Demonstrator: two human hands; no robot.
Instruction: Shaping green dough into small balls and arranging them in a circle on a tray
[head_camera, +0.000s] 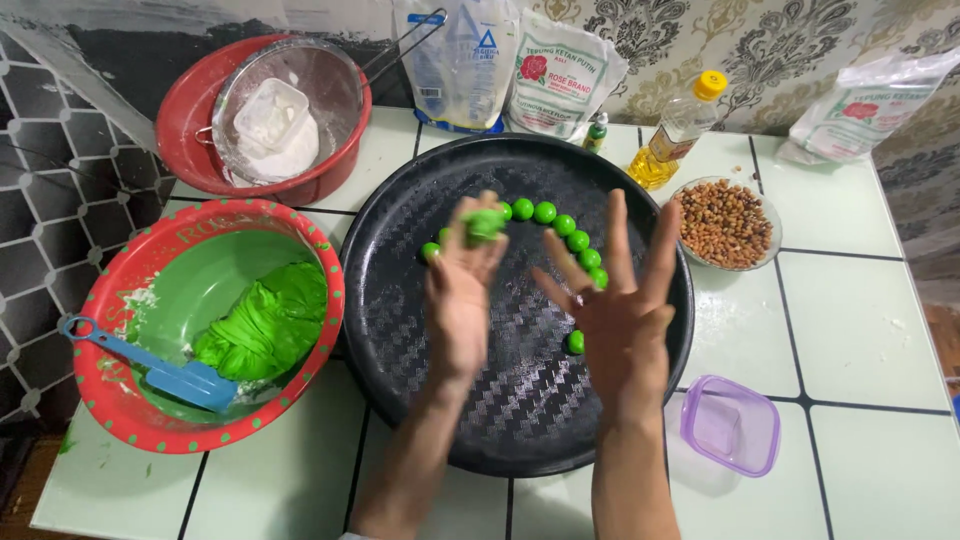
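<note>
- Head view: my left hand (462, 290) pinches a soft lump of bright green dough (486, 223) at its fingertips, above the round black woven-pattern tray (400, 330) at about 11 o'clock of its middle.
- My right hand (622, 310) is spread wide and empty; a careless sweep could knock the small green dough balls (565, 225) arced from 11 to 3 o'clock.
- The sticky lump might sag or drop from so light a pinch.
- The glass bowl of brown peanuts (725, 222) sits at 2 o'clock on the desk (860, 330), near my right fingers.

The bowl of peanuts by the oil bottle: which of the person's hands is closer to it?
Right. The right hand, fingers spread, hovers over the black tray just left of the peanut bowl. The left hand, holding green dough, is farther left.
</note>
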